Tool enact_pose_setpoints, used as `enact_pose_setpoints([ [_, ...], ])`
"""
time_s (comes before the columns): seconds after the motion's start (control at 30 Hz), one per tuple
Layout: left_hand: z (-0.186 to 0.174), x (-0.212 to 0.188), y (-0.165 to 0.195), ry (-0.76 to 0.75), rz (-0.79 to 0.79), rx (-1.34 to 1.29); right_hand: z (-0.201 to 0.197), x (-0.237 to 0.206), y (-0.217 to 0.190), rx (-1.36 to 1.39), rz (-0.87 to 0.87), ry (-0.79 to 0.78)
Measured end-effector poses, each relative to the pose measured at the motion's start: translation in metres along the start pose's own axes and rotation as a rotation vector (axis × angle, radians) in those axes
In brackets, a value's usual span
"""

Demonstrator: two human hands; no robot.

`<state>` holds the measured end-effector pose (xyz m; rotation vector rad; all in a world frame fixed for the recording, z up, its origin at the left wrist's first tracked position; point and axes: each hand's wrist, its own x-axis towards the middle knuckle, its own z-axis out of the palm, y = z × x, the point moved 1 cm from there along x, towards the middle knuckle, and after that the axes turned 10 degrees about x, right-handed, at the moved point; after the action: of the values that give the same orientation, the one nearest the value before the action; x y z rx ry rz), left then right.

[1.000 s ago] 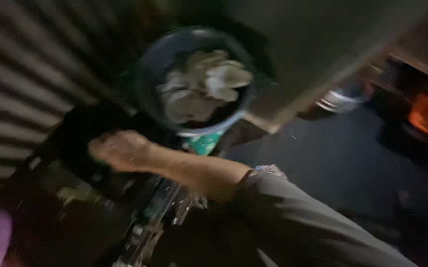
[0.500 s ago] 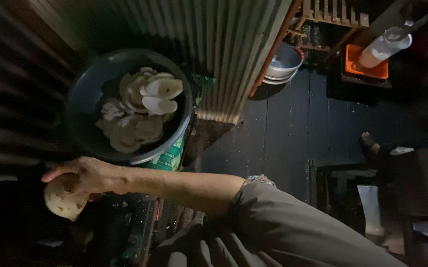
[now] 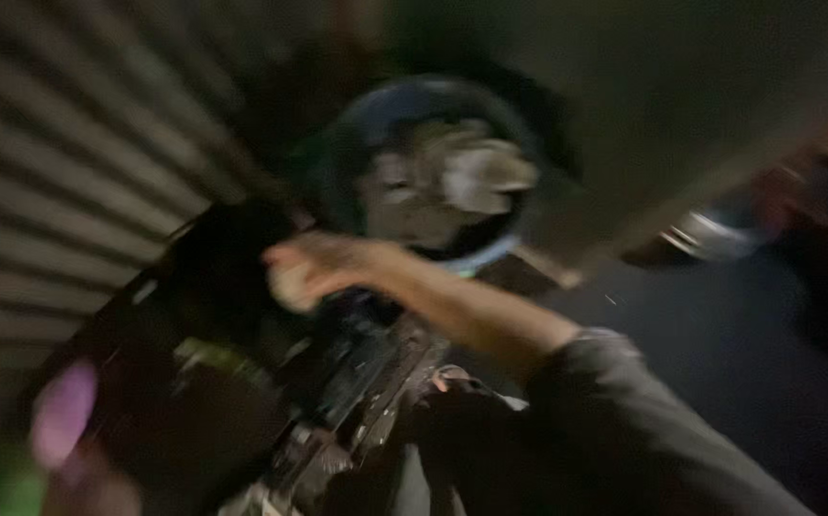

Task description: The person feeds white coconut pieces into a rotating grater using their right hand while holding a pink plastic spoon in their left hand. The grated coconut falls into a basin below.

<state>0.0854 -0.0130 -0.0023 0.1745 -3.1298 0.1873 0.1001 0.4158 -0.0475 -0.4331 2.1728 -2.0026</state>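
Right hand (image 3: 304, 268) curled around a pale round flat piece (image 3: 290, 285) (blurred), just beside the dark round bowl (image 3: 357, 143) of pale slices (image 3: 452, 182); grey sleeve (image 3: 624, 430) trailing behind; left hand out of view.

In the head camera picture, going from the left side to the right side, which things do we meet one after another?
Corrugated metal wall → blurred pink patch → right hand with a pale round piece → dark bowl of pale pieces → grey sleeve → metal pot.
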Motion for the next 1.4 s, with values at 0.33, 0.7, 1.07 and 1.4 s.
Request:
enact_pose_setpoints([
  [0.33,-0.03,0.038,0.025,0.005,-0.013,-0.15,-0.011,0.059,-0.033,-1.371,0.294,-0.586],
  [0.7,-0.017,0.031,0.039,0.09,-0.002,-0.287,0.004,0.07,-0.021,-1.178,0.405,-0.492],
  [1.07,0.01,0.04,0.02,0.086,-0.111,-0.098,0.022,0.104,0.05,-1.268,0.026,-0.36],
  [1.4,0.021,0.038,0.025,0.122,-0.07,-0.255,0.025,0.102,0.024,-1.197,0.308,-0.26],
])
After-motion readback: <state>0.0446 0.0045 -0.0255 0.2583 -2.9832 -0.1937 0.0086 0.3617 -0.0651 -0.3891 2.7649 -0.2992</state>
